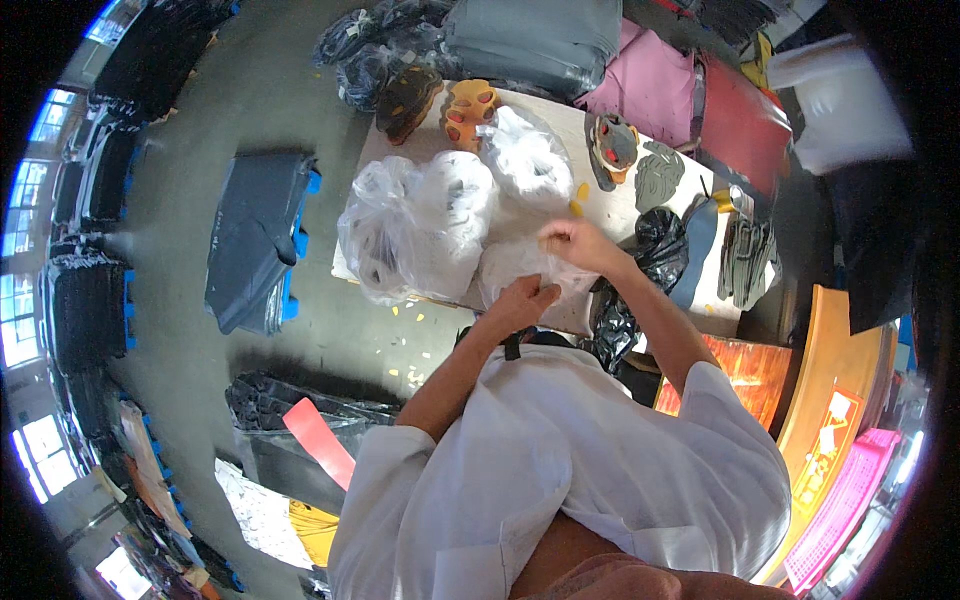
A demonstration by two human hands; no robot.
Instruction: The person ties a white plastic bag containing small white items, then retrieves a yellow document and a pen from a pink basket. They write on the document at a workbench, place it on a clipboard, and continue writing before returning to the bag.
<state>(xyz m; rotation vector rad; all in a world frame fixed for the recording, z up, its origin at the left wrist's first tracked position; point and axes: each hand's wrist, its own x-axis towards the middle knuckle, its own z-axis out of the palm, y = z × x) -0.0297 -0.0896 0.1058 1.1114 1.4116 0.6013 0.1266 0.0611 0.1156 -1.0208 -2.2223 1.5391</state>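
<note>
Translucent plastic forms the bag (513, 264) at the worktop's (607, 212) near edge, seemingly longest along it, with the curled left hand (522, 303) nearer that edge, the bent-fingered right hand (582, 247) farther in, any pinch indiscernible.

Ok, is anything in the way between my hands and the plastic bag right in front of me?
Nothing visible blocks them: your left hand and right hand are at that plastic bag. The bulging bag sits to its left.
</note>
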